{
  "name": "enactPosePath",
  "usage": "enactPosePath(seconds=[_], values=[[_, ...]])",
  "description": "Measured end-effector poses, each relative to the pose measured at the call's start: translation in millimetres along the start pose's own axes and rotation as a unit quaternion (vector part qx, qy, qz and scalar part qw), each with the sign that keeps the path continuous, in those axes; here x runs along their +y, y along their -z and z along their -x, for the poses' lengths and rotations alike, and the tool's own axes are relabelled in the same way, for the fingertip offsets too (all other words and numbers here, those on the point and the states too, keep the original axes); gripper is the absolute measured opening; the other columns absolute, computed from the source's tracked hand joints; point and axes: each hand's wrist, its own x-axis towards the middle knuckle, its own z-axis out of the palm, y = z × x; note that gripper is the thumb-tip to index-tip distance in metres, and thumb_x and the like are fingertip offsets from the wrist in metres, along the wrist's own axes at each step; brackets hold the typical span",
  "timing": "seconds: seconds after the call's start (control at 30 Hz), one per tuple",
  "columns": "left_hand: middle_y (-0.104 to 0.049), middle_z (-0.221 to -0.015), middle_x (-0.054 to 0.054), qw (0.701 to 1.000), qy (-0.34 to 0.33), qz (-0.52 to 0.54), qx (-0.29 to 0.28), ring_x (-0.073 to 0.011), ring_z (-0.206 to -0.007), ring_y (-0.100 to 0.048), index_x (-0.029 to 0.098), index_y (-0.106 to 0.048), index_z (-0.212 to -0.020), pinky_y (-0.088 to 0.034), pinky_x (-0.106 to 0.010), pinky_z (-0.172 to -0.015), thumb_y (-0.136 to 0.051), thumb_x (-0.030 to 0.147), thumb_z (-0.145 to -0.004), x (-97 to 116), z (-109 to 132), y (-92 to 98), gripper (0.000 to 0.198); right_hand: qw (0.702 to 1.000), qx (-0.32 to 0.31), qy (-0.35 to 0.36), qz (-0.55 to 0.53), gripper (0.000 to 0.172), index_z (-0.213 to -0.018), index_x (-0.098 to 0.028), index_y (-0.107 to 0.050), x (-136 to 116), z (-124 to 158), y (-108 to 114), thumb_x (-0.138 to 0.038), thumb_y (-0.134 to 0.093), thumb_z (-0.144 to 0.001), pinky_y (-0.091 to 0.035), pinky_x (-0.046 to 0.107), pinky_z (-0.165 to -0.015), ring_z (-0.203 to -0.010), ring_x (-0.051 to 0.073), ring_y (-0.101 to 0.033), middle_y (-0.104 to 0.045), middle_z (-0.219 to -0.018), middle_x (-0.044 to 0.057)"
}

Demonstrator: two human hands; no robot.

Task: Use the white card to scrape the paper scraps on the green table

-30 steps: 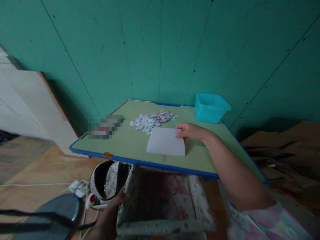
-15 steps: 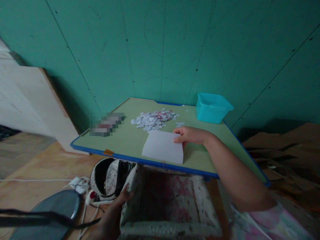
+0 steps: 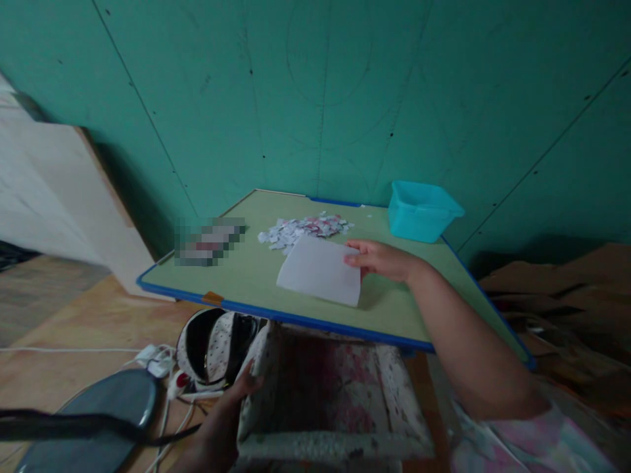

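My right hand pinches the right edge of a white sheet of paper between thumb and fingers. The slightly curved sheet is over the front half of the table and partly covers the near side of a heap of torn paper scraps. Below the table's front edge is an open rectangular box with pale speckled walls and pink stains inside. My left hand grips its left wall; some of the fingers are hidden.
A turquoise plastic bin stands at the table's back right. On its left lies a blurred-out item. A dotted bag, white cables, a power strip and a grey round stool are lower left. Cardboard is piled at right.
My right hand has lifted the paper up and away from the table's front edge, towards the scraps. My left hand stays on the box wall.
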Motion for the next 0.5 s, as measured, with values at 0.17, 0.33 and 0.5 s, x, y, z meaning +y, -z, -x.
enactPosePath(seconds=[0.17,0.33,0.5], values=[[-0.072,-0.066,-0.004,0.999,0.024,0.013,-0.033,-0.0266,-0.068,-0.067,0.018,-0.049,-0.111,-0.051,-0.040,-0.065,-0.049,0.010,-0.070,-1.9,0.1,-6.9,0.043,0.985,0.166,0.020,-0.028,0.026,-0.099,-0.017,-0.046,-1.6,-3.5,11.3,-0.019,-0.048,-0.074,-0.045,0.023,-0.058,-0.071,0.012,-0.054,-0.057,-0.091,0.005],[-0.070,-0.059,-0.005,0.998,0.010,0.026,-0.061,-0.0245,-0.054,-0.065,0.014,-0.063,-0.089,-0.051,-0.034,-0.057,-0.057,0.008,-0.060,-10.9,-9.6,6.9,0.031,0.981,0.193,-0.015,-0.002,0.025,-0.098,-0.016,-0.048,-2.1,-1.9,15.6,-0.018,-0.049,-0.073,-0.044,0.025,-0.061,-0.073,0.013,-0.054,-0.058,-0.089,0.005],[-0.065,-0.047,-0.001,0.998,0.037,0.019,-0.046,-0.0239,-0.057,-0.063,0.016,-0.064,-0.068,-0.049,-0.031,-0.054,-0.055,0.006,-0.057,-20.9,-17.5,28.5,0.017,0.979,0.203,-0.005,0.012,0.025,-0.097,-0.017,-0.049,-0.3,-2.0,17.9,-0.019,-0.049,-0.073,-0.043,0.026,-0.062,-0.074,0.014,-0.054,-0.059,-0.088,0.005]])
